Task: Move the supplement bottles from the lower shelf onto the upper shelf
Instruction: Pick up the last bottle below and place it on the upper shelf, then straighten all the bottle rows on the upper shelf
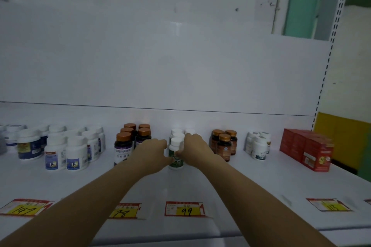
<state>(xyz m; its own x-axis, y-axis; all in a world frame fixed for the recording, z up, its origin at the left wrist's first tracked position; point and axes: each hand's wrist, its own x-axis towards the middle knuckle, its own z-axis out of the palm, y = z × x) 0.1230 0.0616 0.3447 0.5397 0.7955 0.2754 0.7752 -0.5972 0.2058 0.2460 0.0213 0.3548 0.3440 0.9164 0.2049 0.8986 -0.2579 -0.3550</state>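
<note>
White-capped bottle with a green label [176,155] stands on the white shelf [200,182], in front of more white bottles. The left hand [152,152] and right hand [195,149] press its sides, fingers wrapped around it.

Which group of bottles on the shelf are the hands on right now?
The white-capped, green-labelled bottles in the middle, above the 99 price tag. The left hand and right hand flank the front one; every other group stands untouched.

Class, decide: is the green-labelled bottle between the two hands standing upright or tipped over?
Upright: the green-labelled bottle has its white cap on top and base on the shelf.
</note>
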